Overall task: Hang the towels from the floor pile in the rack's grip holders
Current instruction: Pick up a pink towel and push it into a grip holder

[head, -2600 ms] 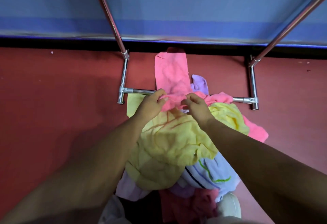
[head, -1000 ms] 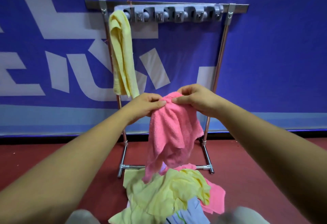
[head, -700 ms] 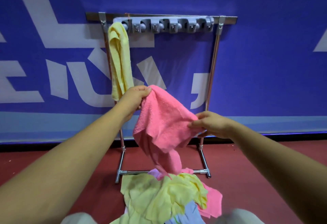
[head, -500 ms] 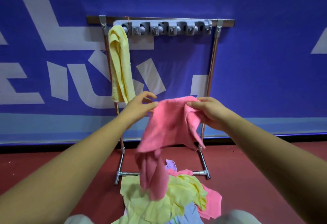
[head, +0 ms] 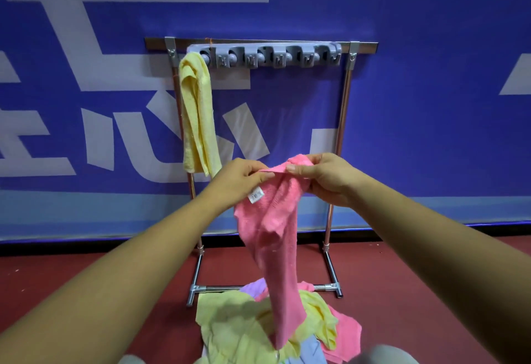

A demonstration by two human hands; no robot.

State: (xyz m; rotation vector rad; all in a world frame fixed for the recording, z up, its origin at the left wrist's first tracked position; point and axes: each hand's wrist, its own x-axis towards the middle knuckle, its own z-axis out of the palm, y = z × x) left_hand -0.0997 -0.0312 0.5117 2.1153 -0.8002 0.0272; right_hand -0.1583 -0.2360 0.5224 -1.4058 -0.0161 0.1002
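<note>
A pink towel (head: pixel 275 237) hangs in the air in front of the rack, its lower end reaching the floor pile (head: pixel 247 326). My left hand (head: pixel 241 178) pinches its top edge beside a white label. My right hand (head: pixel 324 175) grips the bunched top corner just to the right. The metal rack (head: pixel 344 122) stands against the wall with a grey strip of grip holders (head: pixel 270 57) along its top bar. A yellow towel (head: pixel 198 116) hangs from the leftmost holder. The other holders hold nothing.
The pile of yellow, pink, lilac and pale blue towels lies on the red floor (head: pixel 416 277) at the rack's base bar (head: pixel 230 288). A blue wall banner (head: pixel 431 104) with white shapes stands right behind the rack.
My hands have come together at the pink towel's top edge. The towel, spread wide half a second ago, now hangs long and narrow. The view stayed nearly still.
</note>
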